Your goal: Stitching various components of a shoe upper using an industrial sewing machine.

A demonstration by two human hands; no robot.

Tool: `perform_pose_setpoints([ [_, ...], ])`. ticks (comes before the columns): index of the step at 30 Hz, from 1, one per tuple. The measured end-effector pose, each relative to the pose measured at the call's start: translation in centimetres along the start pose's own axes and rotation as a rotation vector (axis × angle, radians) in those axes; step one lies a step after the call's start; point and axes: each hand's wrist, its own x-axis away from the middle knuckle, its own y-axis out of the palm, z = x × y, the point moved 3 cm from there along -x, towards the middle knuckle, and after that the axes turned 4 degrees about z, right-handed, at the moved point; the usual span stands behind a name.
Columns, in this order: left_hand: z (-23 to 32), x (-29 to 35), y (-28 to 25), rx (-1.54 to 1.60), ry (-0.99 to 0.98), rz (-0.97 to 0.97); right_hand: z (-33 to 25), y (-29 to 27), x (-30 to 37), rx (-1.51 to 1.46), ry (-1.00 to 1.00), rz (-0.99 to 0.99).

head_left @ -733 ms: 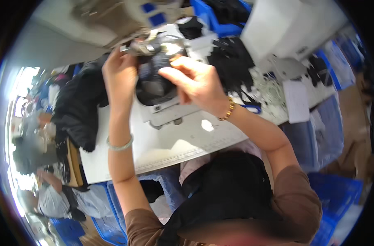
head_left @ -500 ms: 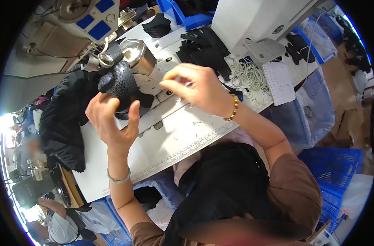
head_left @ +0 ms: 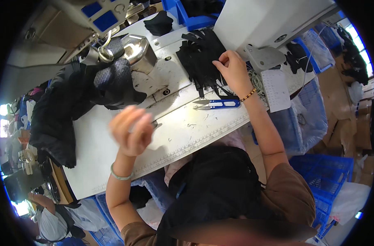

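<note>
My right hand (head_left: pixel 233 73) is at the right edge of a pile of black fabric strips (head_left: pixel 201 57), thumb and fingertips pinched together against it. Whether a strip sits in that pinch is too small to make out. Below my right wrist lies a pair of thread snips (head_left: pixel 217 104) with blue handles, its blades pointing left. My left hand (head_left: pixel 131 130) hovers over the white sewing table (head_left: pixel 179 141), smeared by motion, so its fingers are unclear. Beyond it, a black fabric piece (head_left: pixel 113 84) with a speckled panel lies by the sewing machine's metal parts.
A sewing machine (head_left: pixel 64 37) fills the upper left. Black cloth (head_left: pixel 51 127) drapes over the table's left side. A coil of pale cord (head_left: pixel 256 80) and a white written sheet (head_left: pixel 276 90) lie at right. Blue crates (head_left: pixel 322 176) stand beside the table.
My right hand has moved right and away to the black strips, uncovering the thread snips. My left hand has left the speckled black piece and come nearer and to the right.
</note>
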Motion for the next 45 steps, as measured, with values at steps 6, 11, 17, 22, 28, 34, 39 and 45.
perform_pose_setpoints([
  [6,1.7,1.1,5.5,0.768,-0.876,-0.443,-6.1,-0.4,4.0,-0.07,-0.278,-0.074],
  [11,0.0,2.5,7.0,1.109,-1.476,-0.312,-8.9,1.8,9.0,-0.135,-0.424,-0.356],
  [17,-0.7,3.4,6.8,1.155,-1.541,-0.255,-7.4,3.5,8.7,-0.608,0.119,-0.591],
  [22,-0.7,3.3,6.3,1.115,-1.549,-0.351,-6.5,3.9,9.1,-0.712,0.297,-0.623],
  [28,0.1,1.7,4.6,-0.052,-0.435,-0.365,-6.9,2.6,7.8,-1.009,0.475,-0.677],
  [34,1.5,0.1,4.3,0.201,-0.277,-0.14,-8.3,1.6,7.4,-1.115,0.471,-0.727],
  [39,1.4,-0.1,3.8,0.414,-0.509,-0.183,-9.4,1.7,7.5,-1.116,0.334,-0.646],
  [45,1.2,-0.1,3.7,0.695,-0.841,-0.105,-10.4,2.8,7.7,-1.081,0.219,-0.543],
])
